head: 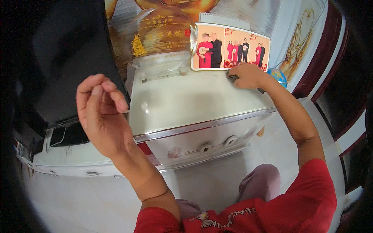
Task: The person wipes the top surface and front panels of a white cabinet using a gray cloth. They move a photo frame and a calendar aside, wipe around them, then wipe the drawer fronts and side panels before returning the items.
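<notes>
My right hand (247,76) presses a dark grey cloth (232,77) onto the white cabinet top (174,102), just in front of a framed photo panel (214,48). A bit of the cloth shows beneath my wrist. My left hand (102,107) is raised near the cabinet's left edge, palm turned up, fingers loosely curled, and nothing shows in it. Behind the bare front part of the top stands a transparent plaque (163,38) with gold writing and a small gold ship; its clear base rests left of the photo panel.
A spiral-bound desk calendar (224,19) stands behind the photo panel, and a small globe (277,76) sits right of my wrist. A large black screen (70,61) rises at the left. Below the top's metal-trimmed edge are drawers with round handles (230,141).
</notes>
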The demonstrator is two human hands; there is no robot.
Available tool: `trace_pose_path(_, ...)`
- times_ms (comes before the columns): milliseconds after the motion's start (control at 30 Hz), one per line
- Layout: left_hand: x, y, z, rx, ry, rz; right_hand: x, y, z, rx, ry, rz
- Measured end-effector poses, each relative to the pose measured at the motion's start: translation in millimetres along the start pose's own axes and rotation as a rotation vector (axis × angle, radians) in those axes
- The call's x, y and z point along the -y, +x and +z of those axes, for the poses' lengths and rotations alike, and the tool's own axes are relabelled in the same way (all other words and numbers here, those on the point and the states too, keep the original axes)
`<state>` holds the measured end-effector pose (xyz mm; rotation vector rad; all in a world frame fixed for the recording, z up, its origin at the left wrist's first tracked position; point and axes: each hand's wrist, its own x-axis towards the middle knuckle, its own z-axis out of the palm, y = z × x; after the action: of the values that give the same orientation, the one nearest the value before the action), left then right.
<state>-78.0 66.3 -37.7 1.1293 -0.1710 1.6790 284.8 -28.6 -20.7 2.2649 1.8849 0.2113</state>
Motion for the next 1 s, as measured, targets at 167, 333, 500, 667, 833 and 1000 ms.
trace_pose_path(167,-1,1,-2,-0.046,-0.068,0.037,35,11,-5,-0.105,0.053,-0.166)
trace_pose_path(333,10,-2,17,-0.005,-0.077,-0.019,51,18,-2,-0.157,0.147,-0.133)
trace_pose_path(500,-13,3,-2,-0.068,-0.031,0.075,0,-6,5,-0.055,-0.005,0.047)
trace_pose_path(667,-20,6,-17,-0.143,-0.213,0.112,36,-19,7,-0.189,0.054,-0.132)
trace_pose_path(833,-26,3,-16,-0.118,-0.231,0.130,153,-19,-8,-0.365,0.442,-0.542)
trace_pose_path(1000,-44,4,-25,-0.144,-0.254,0.159,193,29,12,-0.625,0.479,-0.683)
